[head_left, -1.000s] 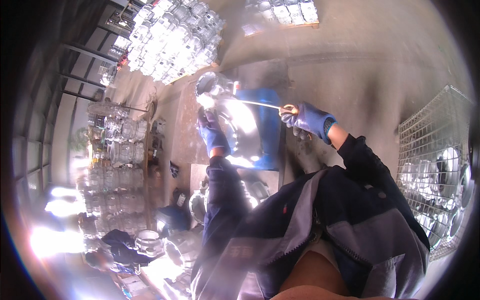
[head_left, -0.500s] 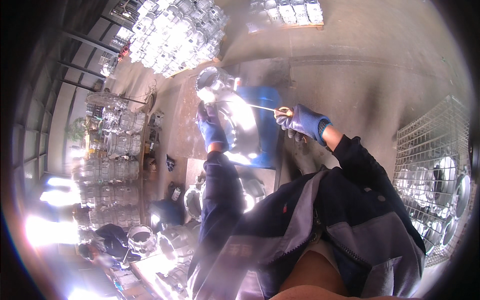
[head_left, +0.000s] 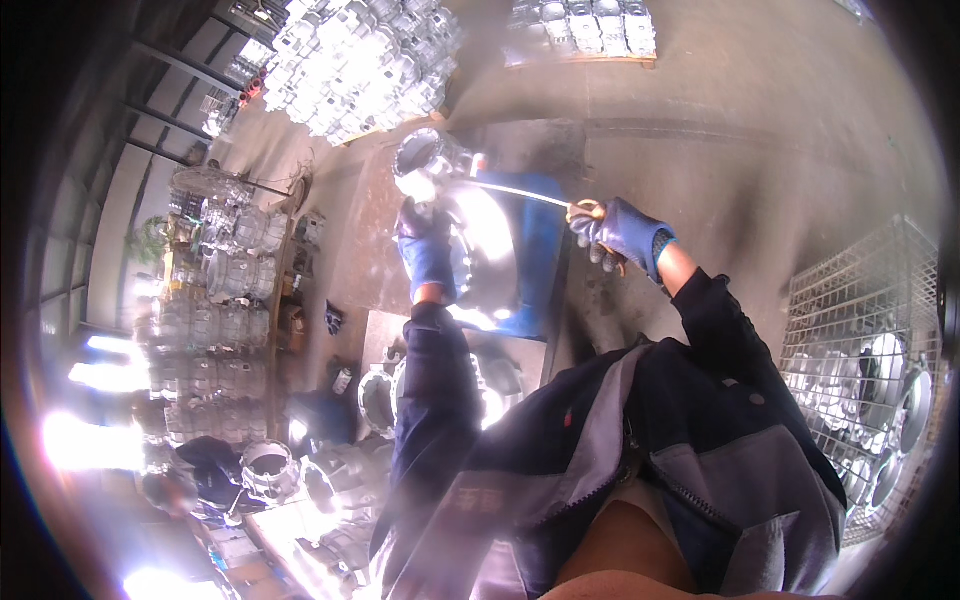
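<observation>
Gripping rod (head_left: 525,193) in curled right fingers (head_left: 590,229); touching casting (head_left: 488,228) with left fingers (head_left: 412,220), can't judge spread; if slipping, could jab latter.

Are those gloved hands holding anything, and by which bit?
The right hand grips a thin rod by its yellowish handle. The left hand is at the shiny metal casting, but whether it grips it cannot be told.

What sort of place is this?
Probably a metal-parts workshop or factory floor: a large stack of silvery metal housings, a grey wire-mesh cage holding round metallic parts, and rows of silvery castings at left.
</observation>
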